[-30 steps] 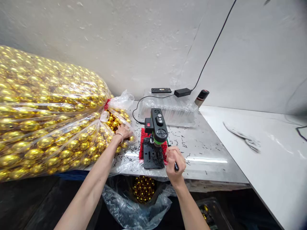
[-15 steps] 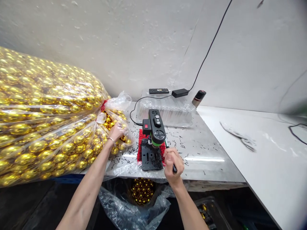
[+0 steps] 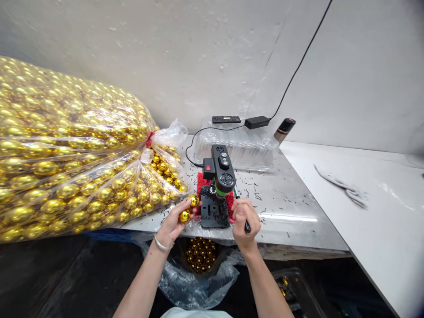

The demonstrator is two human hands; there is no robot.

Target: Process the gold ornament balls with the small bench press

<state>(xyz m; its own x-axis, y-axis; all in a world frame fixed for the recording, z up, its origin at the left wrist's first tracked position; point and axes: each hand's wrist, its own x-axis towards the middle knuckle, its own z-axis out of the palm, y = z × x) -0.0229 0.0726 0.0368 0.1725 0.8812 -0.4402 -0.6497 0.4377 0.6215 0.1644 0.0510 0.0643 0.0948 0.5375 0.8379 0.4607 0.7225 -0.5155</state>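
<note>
Two shiny gold balls (image 3: 185, 215) sit in the fingers of my left hand (image 3: 174, 221), close to the left side of a small black press machine (image 3: 222, 170). Round the machine's lever handle (image 3: 247, 226) my right hand (image 3: 246, 221) is closed. The press has a black slotted base plate (image 3: 212, 214) that rests on a red mat (image 3: 201, 180). To the left lies a large clear bag of gold balls (image 3: 76, 163), tied with red, its side opening facing the machine.
Behind the press stands a clear plastic tray (image 3: 236, 152), with a black remote (image 3: 226, 119) and a power adapter (image 3: 257, 122). A spray can (image 3: 285, 129) leans beside it. Black scraps litter the metal table (image 3: 288, 194). Below the edge hangs an open plastic bag (image 3: 212, 287) with gold balls.
My left hand has come out of the bag opening and moved right and nearer to me, with two gold balls in it. My right hand stays on the lever. The view has shifted slightly.
</note>
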